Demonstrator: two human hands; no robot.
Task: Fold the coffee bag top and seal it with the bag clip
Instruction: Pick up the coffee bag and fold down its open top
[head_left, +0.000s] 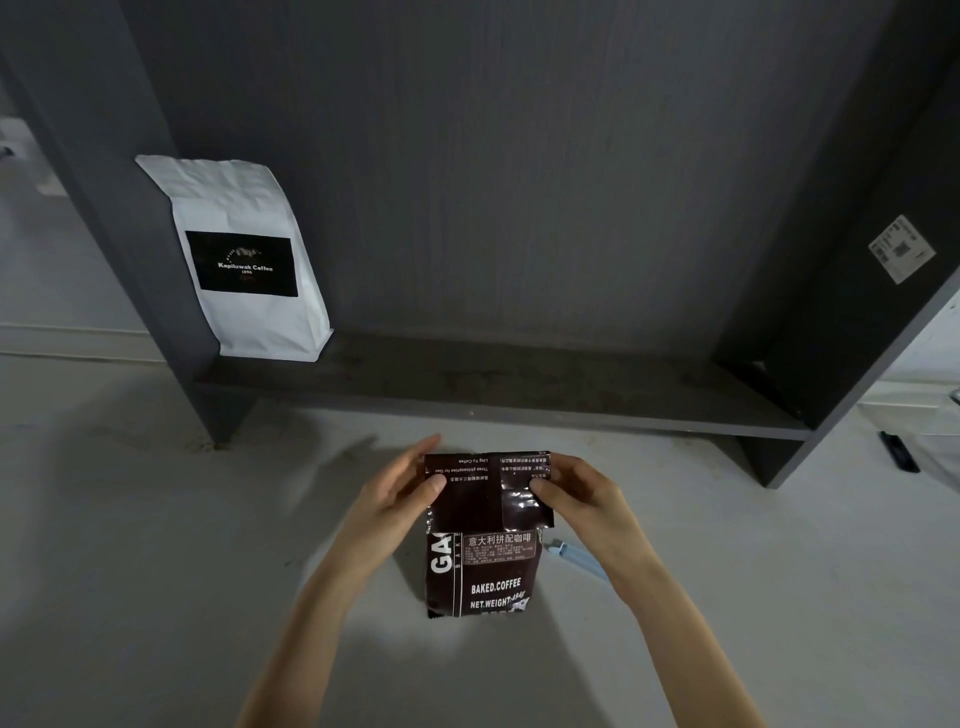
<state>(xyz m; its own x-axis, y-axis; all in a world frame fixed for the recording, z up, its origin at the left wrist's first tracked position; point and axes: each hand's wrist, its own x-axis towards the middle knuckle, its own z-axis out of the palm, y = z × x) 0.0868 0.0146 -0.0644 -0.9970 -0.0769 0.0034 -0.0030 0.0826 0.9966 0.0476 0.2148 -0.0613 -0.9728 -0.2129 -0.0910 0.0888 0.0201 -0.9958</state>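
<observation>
A dark brown coffee bag (488, 571) with white print stands on the pale floor in front of me. Its top flap (483, 488) is folded down toward me over the front. My left hand (400, 488) pinches the flap's left edge, thumb on the front. My right hand (571, 493) pinches the flap's right edge the same way. A light blue bag clip (576, 558) lies on the floor just right of the bag, partly hidden under my right wrist.
A dark grey shelf unit (493, 384) stands right behind the bag. A white coffee bag (244, 260) leans in its left corner. A small dark object (898, 452) lies on the floor at far right.
</observation>
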